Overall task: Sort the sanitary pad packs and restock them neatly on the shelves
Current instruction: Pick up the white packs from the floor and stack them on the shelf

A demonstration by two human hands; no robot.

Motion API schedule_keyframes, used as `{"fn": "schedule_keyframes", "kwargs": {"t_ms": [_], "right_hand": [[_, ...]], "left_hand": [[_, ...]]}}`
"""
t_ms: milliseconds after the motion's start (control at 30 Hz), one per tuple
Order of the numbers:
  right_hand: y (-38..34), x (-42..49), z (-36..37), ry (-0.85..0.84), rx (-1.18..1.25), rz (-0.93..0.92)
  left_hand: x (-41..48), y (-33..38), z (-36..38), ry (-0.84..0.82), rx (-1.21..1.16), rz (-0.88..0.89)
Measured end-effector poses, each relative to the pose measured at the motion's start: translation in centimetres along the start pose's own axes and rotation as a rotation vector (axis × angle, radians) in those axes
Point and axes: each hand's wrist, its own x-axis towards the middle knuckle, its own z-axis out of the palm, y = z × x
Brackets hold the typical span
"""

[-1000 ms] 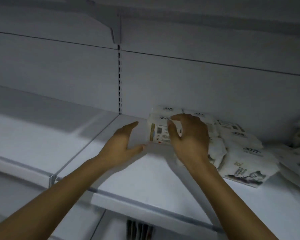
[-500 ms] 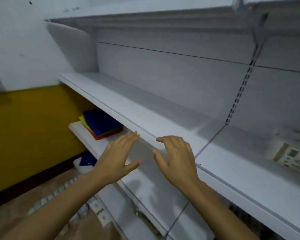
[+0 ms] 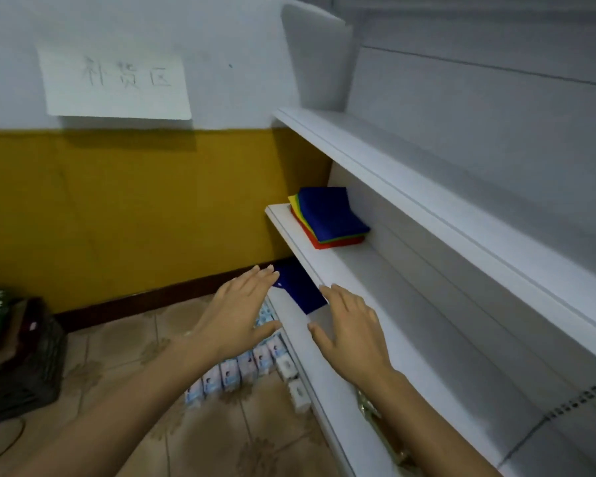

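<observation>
1. The left hand [image 3: 236, 315] and the right hand [image 3: 350, 333] are both spread flat, palms down and fingers straight. They hold nothing. They hover apart, the right over the front edge of the white metal shelf [image 3: 403, 315], the left just off it.
2. The small white-and-pale-blue plastic-wrapped pad packs [image 3: 241, 368] stand in a row on the brown tiled floor [image 3: 200, 438], against the foot of the shelving. They are below the left hand, which hides part of the row.
3. The packs will probably be light and soft, giving under a squeeze. Their film wrap looks smooth, so it may slip.
4. A sensible hold is to press 1 palm against each end of a short run and lift it as a block. A single pack could be pinched across its broad faces.
5. A stack of folded blue, green, yellow and red cloths [image 3: 331, 215] sits at the far end of that shelf. The packs would best go well apart from it.
</observation>
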Motion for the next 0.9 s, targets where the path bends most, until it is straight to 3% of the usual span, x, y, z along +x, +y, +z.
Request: {"fn": "schedule_keyframes", "kwargs": {"t_ms": [533, 700, 900], "right_hand": [[5.3, 15.7, 14.1, -0.273, 0.049, 0.127], [10.8, 20.6, 23.3, -0.506, 0.095, 0.265], [17.8, 19.7, 36.9, -0.815, 0.053, 0.497]], "left_hand": [[9.4, -12.7, 8.3, -0.219, -0.089, -0.230], [13.9, -18.0, 15.5, -0.330, -0.201, -0.342], [15.1, -22.9, 28.7, -0.554, -0.458, -0.527]]}}
